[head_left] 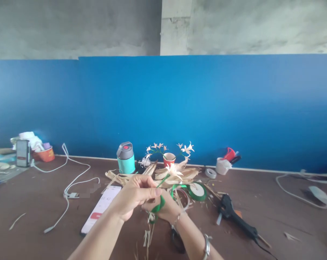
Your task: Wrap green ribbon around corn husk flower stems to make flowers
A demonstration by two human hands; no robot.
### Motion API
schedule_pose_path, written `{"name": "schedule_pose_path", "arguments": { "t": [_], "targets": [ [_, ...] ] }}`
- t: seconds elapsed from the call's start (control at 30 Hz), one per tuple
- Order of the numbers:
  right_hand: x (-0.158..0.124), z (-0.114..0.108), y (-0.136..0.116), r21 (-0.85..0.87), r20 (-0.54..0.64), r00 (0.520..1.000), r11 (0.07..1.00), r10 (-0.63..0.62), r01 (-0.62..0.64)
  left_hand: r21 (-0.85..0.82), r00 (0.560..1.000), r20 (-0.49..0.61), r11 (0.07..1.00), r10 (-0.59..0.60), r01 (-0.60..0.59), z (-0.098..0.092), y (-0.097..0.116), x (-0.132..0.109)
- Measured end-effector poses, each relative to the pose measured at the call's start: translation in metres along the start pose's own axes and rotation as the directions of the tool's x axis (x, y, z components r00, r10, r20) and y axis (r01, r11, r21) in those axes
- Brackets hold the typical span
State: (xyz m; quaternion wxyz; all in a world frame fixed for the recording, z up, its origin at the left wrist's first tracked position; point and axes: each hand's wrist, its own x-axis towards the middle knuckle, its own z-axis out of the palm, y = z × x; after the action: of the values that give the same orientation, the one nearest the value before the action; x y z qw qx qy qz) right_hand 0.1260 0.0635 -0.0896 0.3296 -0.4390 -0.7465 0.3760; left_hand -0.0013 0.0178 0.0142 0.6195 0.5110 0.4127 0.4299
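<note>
Both my hands meet above the middle of the table. My left hand (pixel 138 193) is closed in a pinch on the green-wrapped stem of a pale cream flower (pixel 174 171), whose pointed petals spread up and to the right. Just under it, my right hand (pixel 166 206) is closed on green tape (pixel 159 206) near the stem's lower part; its fingertips are partly hidden behind the left hand. Beyond the right hand lies a roll of green tape (pixel 197 191). Dry strips and thin stalks (pixel 147 238) show below the hands. Dried husks (pixel 183 175) are piled behind the flower.
A red paper cup (pixel 169 159) holds finished-looking flower sprays at the back. Around stand a teal flask (pixel 126 159), a phone (pixel 102 209), a black glue gun (pixel 238 216), scissors (pixel 177 240), white tape (pixel 210 173) and a white cable (pixel 68 184). A blue partition (pixel 206 108) bounds the table.
</note>
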Motion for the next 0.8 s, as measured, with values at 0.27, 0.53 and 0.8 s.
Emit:
{"name": "schedule_pose_path", "arguments": {
  "t": [0.27,0.53,0.8],
  "targets": [
    [-0.003,0.023,0.018,-0.442,0.055,0.997,0.897,0.056,-0.026,0.007,0.997,-0.072,1.0,0.026,-0.026,-0.003,0.0,0.002],
    [-0.001,0.017,0.017,-0.481,0.144,0.988,0.876,0.06,0.017,-0.025,0.995,-0.092,0.999,0.039,-0.042,-0.003,0.0,0.002],
    [-0.002,-0.001,-0.006,-0.438,0.048,0.999,0.899,-0.005,0.025,-0.043,0.996,-0.085,0.998,0.038,-0.042,0.0,0.001,0.0]
  ]
}}
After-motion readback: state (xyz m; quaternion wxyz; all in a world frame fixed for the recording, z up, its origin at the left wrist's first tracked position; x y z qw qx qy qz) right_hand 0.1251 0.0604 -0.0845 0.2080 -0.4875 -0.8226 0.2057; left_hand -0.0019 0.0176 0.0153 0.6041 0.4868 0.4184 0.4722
